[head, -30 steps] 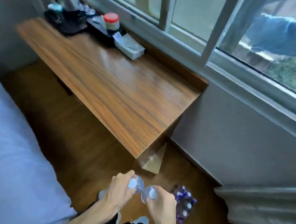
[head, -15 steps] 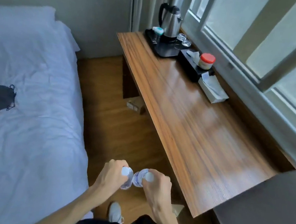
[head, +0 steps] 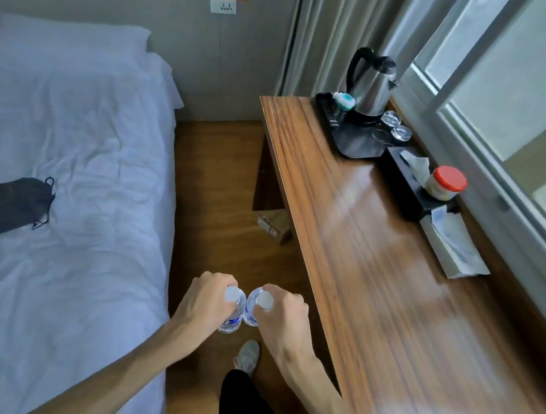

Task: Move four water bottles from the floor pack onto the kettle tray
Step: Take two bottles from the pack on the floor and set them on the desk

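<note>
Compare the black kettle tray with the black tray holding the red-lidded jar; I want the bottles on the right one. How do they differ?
The kettle tray is broad, at the desk's far end, carrying the kettle and glasses. The jar tray is narrow and long, nearer along the window, carrying the red-lidded jar. Both are black and sit on the desk.

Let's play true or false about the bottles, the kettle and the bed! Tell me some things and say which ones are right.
1. Each hand holds a bottle. True: the left hand grips one bottle, the right hand another bottle.
2. The kettle stands on the floor. False: it stands on the tray on the desk.
3. The jar has a blue lid. False: the lid is red.
4. A dark pouch lies on the bed. True.
</note>
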Motion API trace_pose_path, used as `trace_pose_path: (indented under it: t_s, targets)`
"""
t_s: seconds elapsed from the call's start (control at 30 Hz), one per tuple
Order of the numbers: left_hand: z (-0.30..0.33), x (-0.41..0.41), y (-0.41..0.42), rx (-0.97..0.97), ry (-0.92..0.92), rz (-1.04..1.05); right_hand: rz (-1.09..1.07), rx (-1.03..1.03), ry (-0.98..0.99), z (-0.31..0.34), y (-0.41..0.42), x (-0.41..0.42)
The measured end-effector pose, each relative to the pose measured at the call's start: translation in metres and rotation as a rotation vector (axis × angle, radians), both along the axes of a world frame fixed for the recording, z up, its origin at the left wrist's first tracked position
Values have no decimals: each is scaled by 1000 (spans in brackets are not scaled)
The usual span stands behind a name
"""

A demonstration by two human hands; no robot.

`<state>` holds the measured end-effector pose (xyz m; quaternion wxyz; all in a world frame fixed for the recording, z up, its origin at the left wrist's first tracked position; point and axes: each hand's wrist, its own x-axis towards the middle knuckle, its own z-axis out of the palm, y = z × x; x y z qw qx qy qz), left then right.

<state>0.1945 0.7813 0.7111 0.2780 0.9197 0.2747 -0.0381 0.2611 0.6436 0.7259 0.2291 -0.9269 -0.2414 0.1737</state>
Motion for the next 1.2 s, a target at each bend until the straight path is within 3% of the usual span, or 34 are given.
trace_pose_path:
  t_s: [0.3,0.5,0.87,1.2]
  targets:
    - [12,104,103,-29,-26,63,118,-31,14,10,106,112]
    - [12,166,180,-33,-28,34,66,-44,-9,15,182,173]
    - [42,278,304,20,-102,-146,-127,59,-39,43,297,261]
    - [92,387,344,50,-278,-421,-327,172,-141,79,316,343]
